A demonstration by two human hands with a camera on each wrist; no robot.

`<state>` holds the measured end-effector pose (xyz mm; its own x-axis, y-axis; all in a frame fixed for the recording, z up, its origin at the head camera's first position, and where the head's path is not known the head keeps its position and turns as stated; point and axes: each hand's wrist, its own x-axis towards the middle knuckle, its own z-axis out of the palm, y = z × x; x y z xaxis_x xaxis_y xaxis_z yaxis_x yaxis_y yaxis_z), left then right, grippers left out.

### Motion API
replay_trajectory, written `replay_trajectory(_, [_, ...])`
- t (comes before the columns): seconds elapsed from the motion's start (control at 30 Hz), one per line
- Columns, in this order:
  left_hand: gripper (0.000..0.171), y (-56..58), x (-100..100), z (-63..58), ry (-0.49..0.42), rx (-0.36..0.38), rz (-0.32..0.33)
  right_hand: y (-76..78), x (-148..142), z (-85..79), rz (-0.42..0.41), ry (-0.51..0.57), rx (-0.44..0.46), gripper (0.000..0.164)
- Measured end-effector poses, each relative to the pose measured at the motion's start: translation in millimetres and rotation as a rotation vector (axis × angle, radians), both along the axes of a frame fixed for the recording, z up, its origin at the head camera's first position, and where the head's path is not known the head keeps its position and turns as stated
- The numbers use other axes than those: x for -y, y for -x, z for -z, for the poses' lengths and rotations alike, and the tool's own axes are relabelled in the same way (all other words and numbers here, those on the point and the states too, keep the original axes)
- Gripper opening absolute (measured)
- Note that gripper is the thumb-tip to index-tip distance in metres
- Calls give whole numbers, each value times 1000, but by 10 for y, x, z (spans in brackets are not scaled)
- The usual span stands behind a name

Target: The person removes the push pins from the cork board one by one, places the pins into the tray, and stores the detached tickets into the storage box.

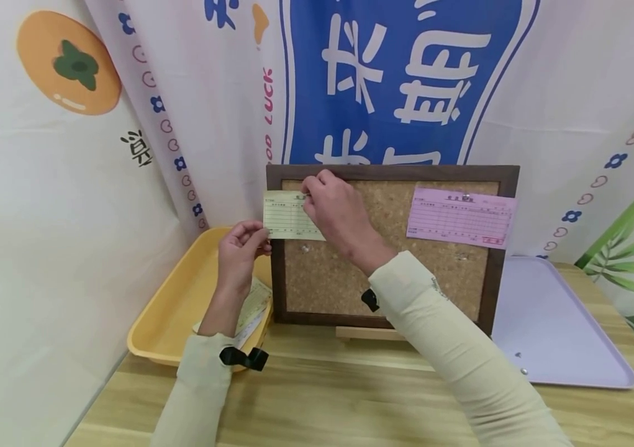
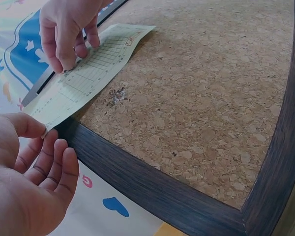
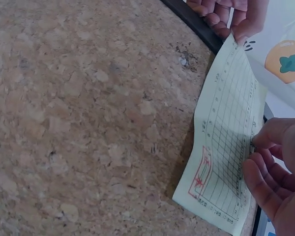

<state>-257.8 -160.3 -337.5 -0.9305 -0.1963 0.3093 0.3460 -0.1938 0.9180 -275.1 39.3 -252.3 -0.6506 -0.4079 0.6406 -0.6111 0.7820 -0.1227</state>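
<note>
A pale green receipt slip [image 1: 285, 217] overlaps the upper left of a framed cork board [image 1: 350, 279]. My left hand [image 1: 241, 251] pinches its lower left corner between thumb and finger. At the slip's top edge, my right hand [image 1: 336, 208] has thumb and fingertips together on a small pin [image 3: 254, 142], mostly hidden by them. The slip bows away from the cork in the right wrist view, its red stamp [image 3: 201, 172] visible. On the board's upper right hangs a pink receipt slip [image 1: 456, 217], fixed by a pin [image 1: 466, 197] at its top.
A yellow tray [image 1: 171, 298] with more paper slips [image 1: 255, 304] stands left of the board. To the right lies a lilac tray [image 1: 562, 329] with small pins [image 1: 525, 371] near its front edge. The board leans on a wooden stand [image 1: 369, 334]. Behind hangs a printed curtain [image 1: 551, 74].
</note>
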Motion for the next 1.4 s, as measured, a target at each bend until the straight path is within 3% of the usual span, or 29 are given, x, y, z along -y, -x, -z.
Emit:
replay_trajectory(0.5, [14,41,1,20,-9,23,12,-2,33,-50,73,-156,-40,20])
replay_trajectory(0.97, [10,23,11,10,-12,16,19,-2,51,-123,101,-226,-70,19])
replay_trajectory(1.4, [14,6,11,7,4,27,5,0,56,-117,112,-223,-84,16])
